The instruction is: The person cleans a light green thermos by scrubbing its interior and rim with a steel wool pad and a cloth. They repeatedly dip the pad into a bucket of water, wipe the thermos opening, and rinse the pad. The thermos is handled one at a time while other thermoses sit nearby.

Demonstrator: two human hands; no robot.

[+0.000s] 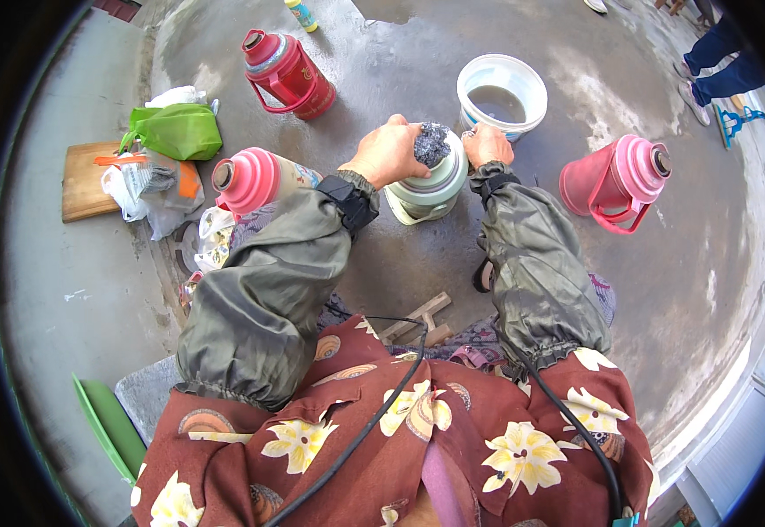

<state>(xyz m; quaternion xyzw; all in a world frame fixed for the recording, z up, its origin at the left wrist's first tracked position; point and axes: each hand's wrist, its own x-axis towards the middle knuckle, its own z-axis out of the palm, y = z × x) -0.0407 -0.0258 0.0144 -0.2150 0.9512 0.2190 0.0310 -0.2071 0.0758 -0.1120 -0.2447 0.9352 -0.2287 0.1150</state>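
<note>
Straight ahead of me a pale green thermos flask (417, 209) stands on the wet floor. My left hand (384, 153) is closed around a grey steel-wool scourer (432, 146), pressing it against the flask's top. On the flask's right side my right hand (488, 146) is closed with curled fingers, gripping its upper edge or handle; I cannot tell which part. The flask's mouth is hidden under the scourer and fingers. Just beyond my right hand is a white bucket (536, 104) holding murky water. A pink thermos flask (251, 176) stands beside my left forearm, partly covered by it.
A red thermos flask (312, 92) stands far left, another pink one (589, 180) on the right. Plastic bags (176, 132) and a wooden board (84, 180) lie left. A small bottle (303, 16) is at the back. Another person's legs (720, 66) and a blue mop (733, 123) are far right.
</note>
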